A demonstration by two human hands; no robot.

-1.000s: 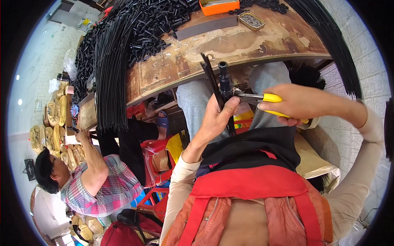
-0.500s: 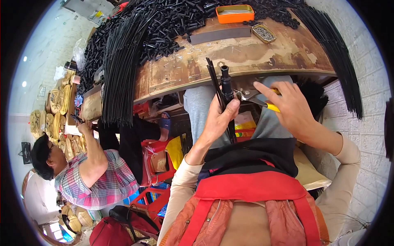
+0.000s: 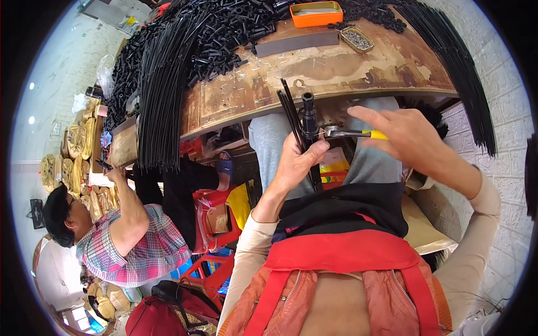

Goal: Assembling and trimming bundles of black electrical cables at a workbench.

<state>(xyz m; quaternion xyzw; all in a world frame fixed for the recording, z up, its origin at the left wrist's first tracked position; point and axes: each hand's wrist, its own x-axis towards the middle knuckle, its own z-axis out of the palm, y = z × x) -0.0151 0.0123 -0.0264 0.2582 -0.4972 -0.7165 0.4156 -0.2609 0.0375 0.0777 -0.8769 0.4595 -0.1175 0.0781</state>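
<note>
My left hand (image 3: pixel 297 162) is closed around a stepped black plastic tube (image 3: pixel 309 116) held upright, together with several thin black rods (image 3: pixel 288 111) that stick up beside it. My right hand (image 3: pixel 400 133) grips yellow-handled pliers (image 3: pixel 348 133), its index finger stretched out toward the left. The jaws of the pliers are at the right side of the tube, just by my left fingertips. A thin metal pin seems to run between the jaws and the tube. Both hands are over my lap, just in front of the table edge.
On the wooden table (image 3: pixel 269 89) lie a heap of black tubular parts (image 3: pixel 224 33), a grey strip (image 3: pixel 297 43), an orange tin (image 3: pixel 316 18) and a small tray of metal bits (image 3: pixel 357 39). Bundles of black rods (image 3: pixel 162 101) overhang the edge. A co-worker (image 3: pixel 129 241) sits at left.
The pliers have turned side-on to the tube, with their jaws beside it. My right hand has shifted slightly right. My left hand still holds the tube and rods.
</note>
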